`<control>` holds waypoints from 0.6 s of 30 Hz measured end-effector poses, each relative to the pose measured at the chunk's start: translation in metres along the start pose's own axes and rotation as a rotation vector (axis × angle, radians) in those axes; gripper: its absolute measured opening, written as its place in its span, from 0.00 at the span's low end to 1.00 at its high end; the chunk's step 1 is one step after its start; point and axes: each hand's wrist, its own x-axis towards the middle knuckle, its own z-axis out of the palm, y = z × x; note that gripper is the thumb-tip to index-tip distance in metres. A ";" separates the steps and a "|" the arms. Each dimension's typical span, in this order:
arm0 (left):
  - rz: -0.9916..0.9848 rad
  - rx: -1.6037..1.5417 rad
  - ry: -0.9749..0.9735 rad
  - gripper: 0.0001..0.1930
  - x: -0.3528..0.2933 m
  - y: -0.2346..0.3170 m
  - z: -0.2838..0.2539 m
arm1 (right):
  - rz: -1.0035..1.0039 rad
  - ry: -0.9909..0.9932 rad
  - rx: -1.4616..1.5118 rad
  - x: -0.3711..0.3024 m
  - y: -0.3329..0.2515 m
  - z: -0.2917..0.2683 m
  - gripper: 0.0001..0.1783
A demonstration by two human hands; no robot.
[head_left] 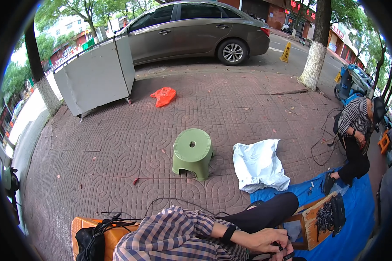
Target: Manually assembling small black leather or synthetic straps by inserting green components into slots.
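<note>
At the lower edge my left hand (265, 240), with a black band on its wrist, is closed with bent fingers around a small black part (276, 246). Just below it, my right hand (282, 253) is partly cut off by the picture's edge. Its fingers are closed on a thin black piece (288, 256); its exact kind is too small to tell. Right of both hands stands a low wooden stool (311, 224). A heap of small black parts (329, 217) lies on its top.
A blue tarp (357, 209) spreads under the stool. Ahead are a white plastic sack (259, 163), a green stool (192, 150) and a red bag (164, 96). Another person (355, 122) sits at right. Farther off stand a grey cabinet (93, 76) and a parked car (191, 32).
</note>
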 end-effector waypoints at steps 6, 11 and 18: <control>-0.159 -0.006 -0.063 0.13 0.011 -0.005 0.002 | -0.212 0.064 -0.149 0.003 0.015 -0.026 0.26; -0.382 -0.048 -0.113 0.12 0.008 -0.011 -0.014 | -0.324 0.110 -0.364 0.019 0.026 -0.029 0.18; -0.592 -0.294 -0.328 0.12 0.038 -0.033 -0.012 | -0.250 0.107 -0.338 0.025 0.023 -0.044 0.20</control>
